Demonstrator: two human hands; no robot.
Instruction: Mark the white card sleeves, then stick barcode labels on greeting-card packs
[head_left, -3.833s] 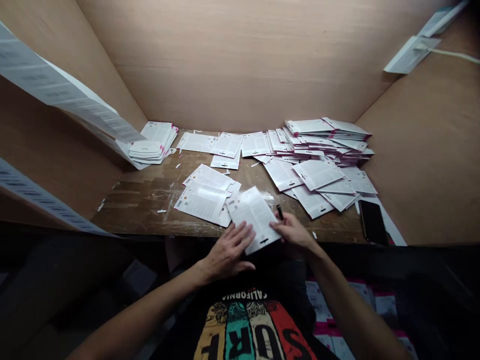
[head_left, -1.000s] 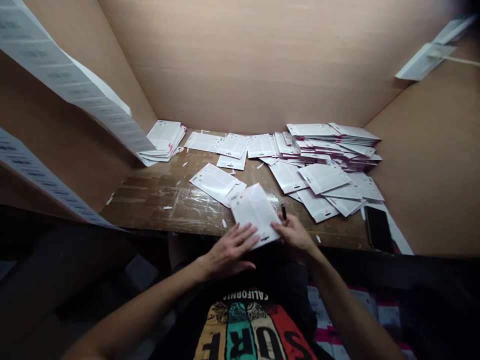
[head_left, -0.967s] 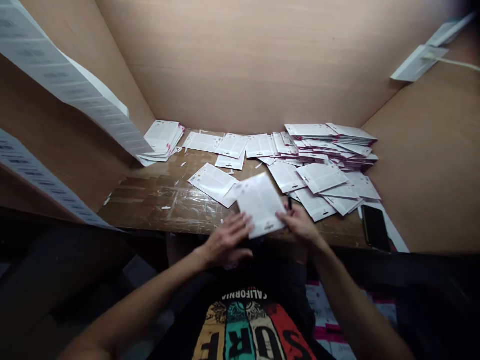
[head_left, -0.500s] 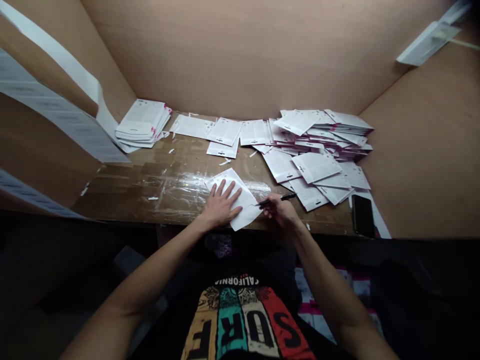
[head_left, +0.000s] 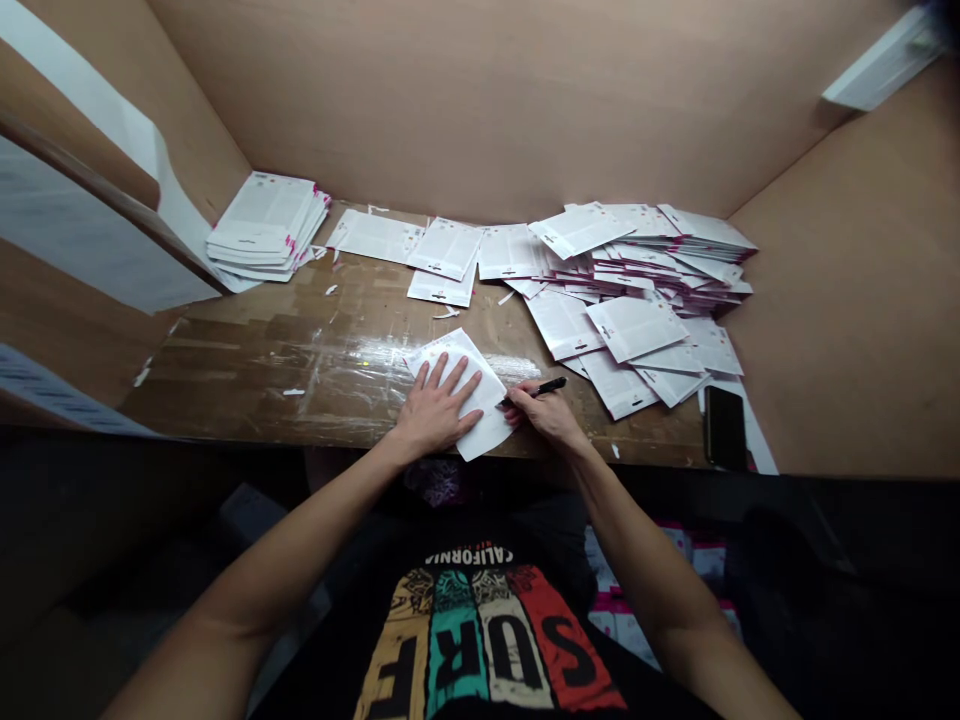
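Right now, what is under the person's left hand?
A white packet lies under the left hand, on the table. Its far corner and right side show; any print directly beneath the hand is covered.

Left arm (head_left: 315,530) and right arm (head_left: 637,545): bare, both angled inward. Left hand (head_left: 433,407): palm down, 4 fingers and 1 thumb spread. Right hand (head_left: 547,412): fingers curled in a pinch, apart from the left.
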